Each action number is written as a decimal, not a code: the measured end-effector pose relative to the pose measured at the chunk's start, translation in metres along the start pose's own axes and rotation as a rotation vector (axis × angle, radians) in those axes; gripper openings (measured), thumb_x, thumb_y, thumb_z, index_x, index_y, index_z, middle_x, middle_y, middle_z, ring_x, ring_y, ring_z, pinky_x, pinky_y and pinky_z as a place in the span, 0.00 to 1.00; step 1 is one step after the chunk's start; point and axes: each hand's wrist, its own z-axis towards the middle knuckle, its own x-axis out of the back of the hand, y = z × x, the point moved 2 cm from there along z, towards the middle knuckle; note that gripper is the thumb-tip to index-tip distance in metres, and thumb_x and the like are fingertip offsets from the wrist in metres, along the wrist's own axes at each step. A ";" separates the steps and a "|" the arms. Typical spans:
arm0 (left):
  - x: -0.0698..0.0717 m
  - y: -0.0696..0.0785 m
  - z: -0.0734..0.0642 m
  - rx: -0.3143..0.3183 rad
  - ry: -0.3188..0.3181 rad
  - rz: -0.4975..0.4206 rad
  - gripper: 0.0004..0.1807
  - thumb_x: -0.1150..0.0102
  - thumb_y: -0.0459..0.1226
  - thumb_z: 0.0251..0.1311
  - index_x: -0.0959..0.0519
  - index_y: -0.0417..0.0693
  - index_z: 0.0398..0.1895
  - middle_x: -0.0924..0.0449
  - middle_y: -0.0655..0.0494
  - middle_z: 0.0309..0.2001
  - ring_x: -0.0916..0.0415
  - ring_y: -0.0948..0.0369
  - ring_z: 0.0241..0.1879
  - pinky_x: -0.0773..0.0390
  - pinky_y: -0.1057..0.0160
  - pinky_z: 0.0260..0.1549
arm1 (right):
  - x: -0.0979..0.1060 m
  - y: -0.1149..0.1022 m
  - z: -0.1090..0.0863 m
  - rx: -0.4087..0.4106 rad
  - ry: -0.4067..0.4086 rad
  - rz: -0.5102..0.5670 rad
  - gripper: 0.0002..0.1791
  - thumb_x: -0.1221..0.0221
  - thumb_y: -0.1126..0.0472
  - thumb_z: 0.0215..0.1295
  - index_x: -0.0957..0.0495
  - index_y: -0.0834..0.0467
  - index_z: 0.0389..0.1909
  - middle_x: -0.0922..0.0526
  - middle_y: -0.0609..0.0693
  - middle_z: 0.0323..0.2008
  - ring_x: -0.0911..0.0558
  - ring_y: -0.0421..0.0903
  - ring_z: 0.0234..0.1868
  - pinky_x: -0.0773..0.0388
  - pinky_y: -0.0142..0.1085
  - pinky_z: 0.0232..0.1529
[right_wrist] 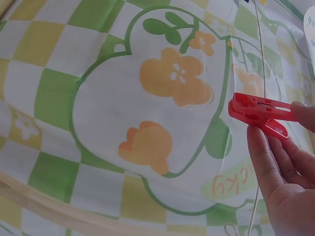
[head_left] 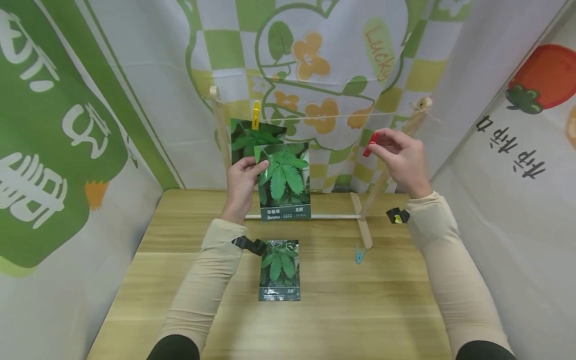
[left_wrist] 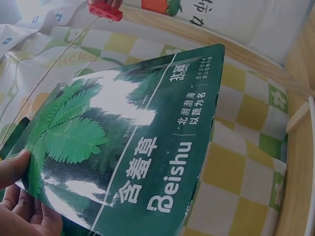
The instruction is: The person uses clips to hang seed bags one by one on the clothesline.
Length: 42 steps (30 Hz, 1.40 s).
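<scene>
My left hand point(head_left: 242, 186) pinches a green seed packet point(head_left: 285, 182) by its left edge, thumb on the front. The packet, printed with a fern-like leaf, is just below the string point(head_left: 333, 116) and overlaps a second packet point(head_left: 243, 142) that hangs from a yellow clothespin point(head_left: 256, 115). Between thumb and fingers of my right hand point(head_left: 402, 159) is a red clothespin point(right_wrist: 258, 114), apart from the string and to the right of the packets. A third packet point(head_left: 279, 270) lies flat on the table.
The string runs between two wooden posts point(head_left: 420, 110) of a stand with a white crossbar point(head_left: 337, 217). A blue clothespin point(head_left: 360, 255) lies on the wooden table point(head_left: 342, 310) by the stand's right foot point(head_left: 362, 225). A patterned cloth point(head_left: 225, 50) hangs behind.
</scene>
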 end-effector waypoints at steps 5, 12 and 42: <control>-0.007 0.002 0.002 0.003 0.003 0.027 0.09 0.32 0.34 0.57 0.23 0.45 0.38 0.23 0.64 0.28 0.28 0.69 0.30 0.30 0.71 0.29 | -0.005 -0.010 0.013 0.045 0.014 -0.031 0.12 0.36 0.69 0.61 0.19 0.71 0.44 0.17 0.41 0.35 0.18 0.29 0.36 0.21 0.20 0.43; -0.015 0.005 0.001 -0.001 0.002 0.063 0.16 0.32 0.35 0.57 0.22 0.39 0.46 0.20 0.64 0.30 0.27 0.68 0.30 0.29 0.71 0.29 | -0.013 -0.023 0.026 0.094 0.038 -0.079 0.10 0.35 0.68 0.61 0.18 0.69 0.41 0.16 0.56 0.37 0.18 0.28 0.36 0.21 0.21 0.43; -0.047 0.000 0.006 -0.050 -0.052 0.087 0.10 0.31 0.36 0.57 0.20 0.41 0.39 0.20 0.64 0.29 0.23 0.67 0.34 0.28 0.70 0.33 | -0.060 -0.044 0.068 0.156 0.043 0.122 0.04 0.35 0.69 0.60 0.16 0.67 0.33 0.13 0.52 0.31 0.19 0.36 0.27 0.22 0.25 0.31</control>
